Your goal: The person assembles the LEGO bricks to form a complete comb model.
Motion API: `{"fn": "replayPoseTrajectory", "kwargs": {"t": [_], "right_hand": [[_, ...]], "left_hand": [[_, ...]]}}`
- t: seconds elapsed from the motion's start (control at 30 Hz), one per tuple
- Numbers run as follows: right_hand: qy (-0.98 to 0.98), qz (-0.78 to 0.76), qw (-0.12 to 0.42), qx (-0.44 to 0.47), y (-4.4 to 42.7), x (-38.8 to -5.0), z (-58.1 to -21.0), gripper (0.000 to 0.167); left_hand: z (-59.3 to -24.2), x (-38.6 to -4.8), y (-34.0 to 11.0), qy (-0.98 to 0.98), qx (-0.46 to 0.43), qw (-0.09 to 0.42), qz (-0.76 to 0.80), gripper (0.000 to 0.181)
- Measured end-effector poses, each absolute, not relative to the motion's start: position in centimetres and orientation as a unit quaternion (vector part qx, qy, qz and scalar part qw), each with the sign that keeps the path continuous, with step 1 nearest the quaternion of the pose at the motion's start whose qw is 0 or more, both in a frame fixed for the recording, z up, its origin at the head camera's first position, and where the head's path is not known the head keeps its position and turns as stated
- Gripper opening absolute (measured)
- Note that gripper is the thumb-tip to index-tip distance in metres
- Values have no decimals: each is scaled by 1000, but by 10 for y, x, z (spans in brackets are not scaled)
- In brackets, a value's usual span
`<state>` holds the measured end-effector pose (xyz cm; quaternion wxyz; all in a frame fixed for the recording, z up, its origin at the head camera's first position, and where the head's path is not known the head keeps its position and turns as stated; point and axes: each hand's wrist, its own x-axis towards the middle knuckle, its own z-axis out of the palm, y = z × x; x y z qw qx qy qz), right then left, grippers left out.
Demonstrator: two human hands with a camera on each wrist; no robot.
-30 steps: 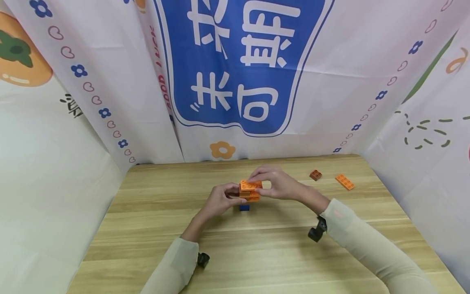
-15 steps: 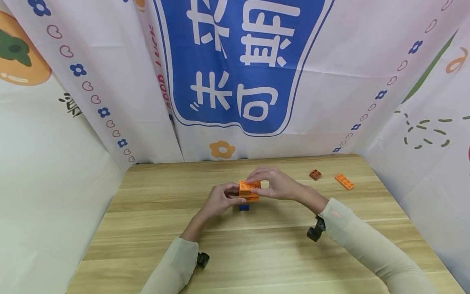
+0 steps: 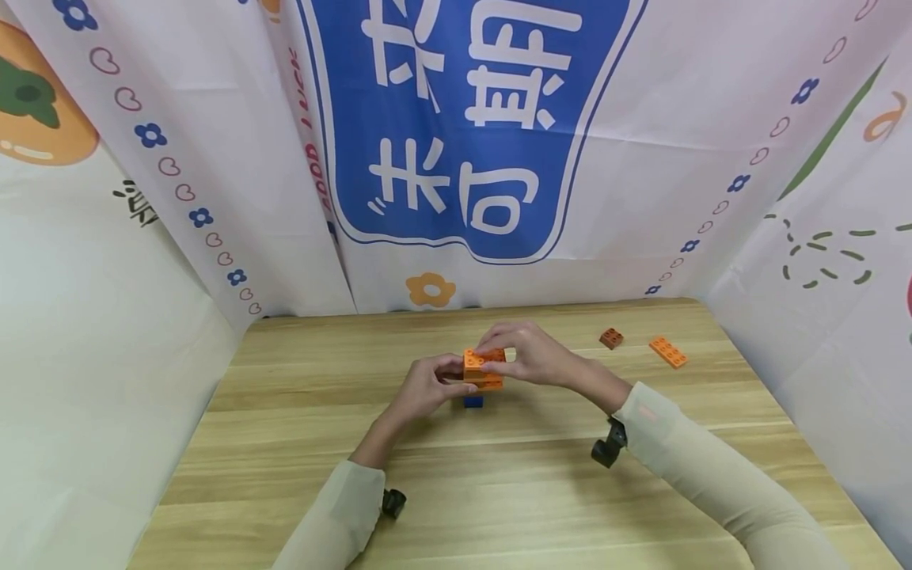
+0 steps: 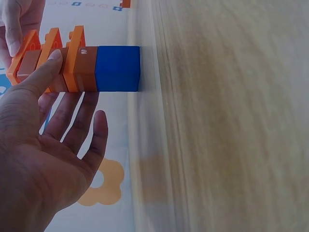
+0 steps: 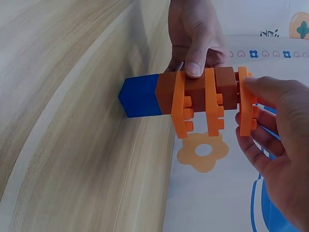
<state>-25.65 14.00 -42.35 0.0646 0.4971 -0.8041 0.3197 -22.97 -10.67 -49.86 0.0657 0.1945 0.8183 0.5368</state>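
A tower of toy building bricks stands on the table, with a blue brick (image 4: 118, 68) at its base. Above that, brown bricks (image 5: 225, 87) alternate with flat orange bricks (image 5: 211, 111), whose studded ends jut out to one side. My left hand (image 3: 427, 388) grips the tower's middle between thumb and fingers. At the top, my right hand (image 3: 537, 356) pinches the uppermost flat orange brick (image 5: 246, 113) between thumb and fingers. A narrow gap with studs shows beneath that brick in the right wrist view. The hands partly cover the tower in the head view.
Toward the back right of the wooden table (image 3: 513, 491) lie a small brown brick (image 3: 611, 338) and a flat orange brick (image 3: 668, 352), apart from each other. Printed cloth (image 3: 627, 222) hangs behind the table's back edge and along both sides.
The uppermost flat orange brick has settled slightly lower and more in line with the tower. My right hand has shifted a little left with it. My left hand stays in place.
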Motion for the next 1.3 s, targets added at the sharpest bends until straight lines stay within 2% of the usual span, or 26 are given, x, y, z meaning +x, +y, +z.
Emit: {"fn": "replayPoseTrajectory", "kwargs": {"t": [0.8, 1.3], "right_hand": [[-826, 263, 40, 497, 134, -255, -411, 21], [-821, 308, 37, 478, 137, -255, -420, 23]], "left_hand": [[-497, -231, -107, 818, 205, 67, 534, 34], [-496, -232, -108, 820, 201, 69, 531, 33]]}}
